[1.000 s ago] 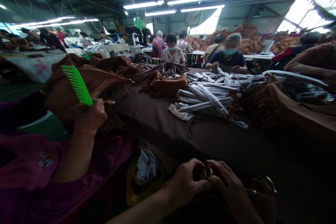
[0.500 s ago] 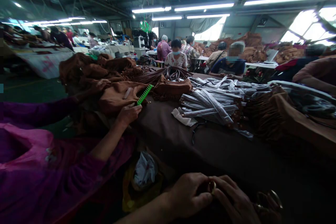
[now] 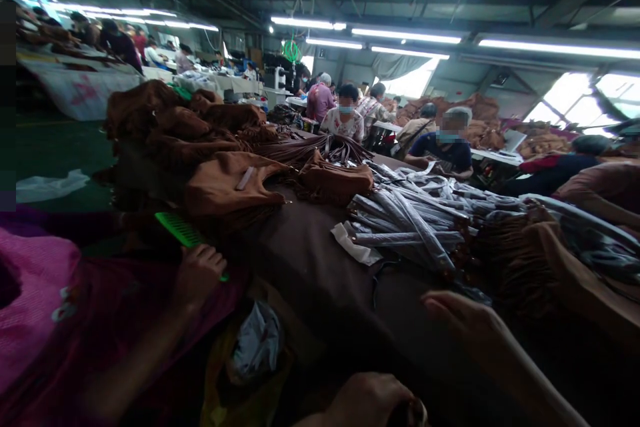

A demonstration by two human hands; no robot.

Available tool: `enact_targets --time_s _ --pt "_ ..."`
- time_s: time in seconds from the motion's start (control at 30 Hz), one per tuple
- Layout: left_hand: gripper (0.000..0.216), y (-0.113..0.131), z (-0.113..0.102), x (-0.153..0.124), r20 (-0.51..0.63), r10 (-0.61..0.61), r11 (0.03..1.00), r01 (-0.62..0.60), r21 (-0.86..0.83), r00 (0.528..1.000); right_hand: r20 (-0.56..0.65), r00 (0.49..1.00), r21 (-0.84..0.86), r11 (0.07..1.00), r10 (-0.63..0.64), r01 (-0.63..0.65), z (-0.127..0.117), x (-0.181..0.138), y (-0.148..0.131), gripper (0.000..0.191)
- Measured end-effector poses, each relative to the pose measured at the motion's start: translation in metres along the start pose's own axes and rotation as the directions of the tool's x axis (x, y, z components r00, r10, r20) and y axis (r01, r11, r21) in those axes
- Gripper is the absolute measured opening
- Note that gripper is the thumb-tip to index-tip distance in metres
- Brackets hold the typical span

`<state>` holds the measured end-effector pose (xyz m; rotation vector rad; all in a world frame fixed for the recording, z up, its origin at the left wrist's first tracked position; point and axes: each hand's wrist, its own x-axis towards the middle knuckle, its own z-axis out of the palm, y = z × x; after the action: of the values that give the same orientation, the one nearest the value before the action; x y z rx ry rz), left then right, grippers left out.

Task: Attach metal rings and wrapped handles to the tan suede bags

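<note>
My left hand (image 3: 367, 397) sits at the bottom edge, fingers curled round a dark brown piece with a metal ring (image 3: 418, 407). My right hand (image 3: 463, 323) is lifted off it and stretched forward over the dark brown table (image 3: 310, 260), fingers extended, nothing visible in it. It points toward a heap of wrapped grey straps (image 3: 405, 220) and a white slip (image 3: 356, 245) beside them.
On my left a person in magenta holds a green comb (image 3: 183, 233) in a hand (image 3: 197, 273). Brown fringed bags (image 3: 230, 183) pile up at the table's far left, more brown material (image 3: 550, 267) lies right. A plastic bag (image 3: 255, 347) hangs below. Other workers sit beyond.
My right hand has let go of the ringed piece and moved up and forward over the table. The neighbour's comb hand has dropped from the bags to the lap. The view tilted up.
</note>
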<state>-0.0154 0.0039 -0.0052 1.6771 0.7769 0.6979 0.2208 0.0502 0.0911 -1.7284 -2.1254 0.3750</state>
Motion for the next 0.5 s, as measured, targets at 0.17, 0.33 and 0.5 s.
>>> enact_targets --time_s 0.17,0.33,0.5 --pt "0.040 0.006 -0.095 -0.011 -0.230 -0.060 0.997 0.047 -0.064 0.971 -0.010 0.997 -0.265 0.961 -0.081 0.075 0.006 0.114 0.014 0.029" --pt "0.024 0.016 -0.135 -0.017 -0.253 -0.066 0.997 0.052 -0.062 0.965 0.082 0.964 -0.281 0.922 -0.252 0.265 0.046 0.168 0.002 0.020" --pt "0.024 0.026 -0.070 -0.017 -0.115 -0.059 0.998 0.056 -0.036 0.992 0.144 0.937 -0.286 0.893 -0.318 0.347 0.062 0.179 -0.002 0.026"
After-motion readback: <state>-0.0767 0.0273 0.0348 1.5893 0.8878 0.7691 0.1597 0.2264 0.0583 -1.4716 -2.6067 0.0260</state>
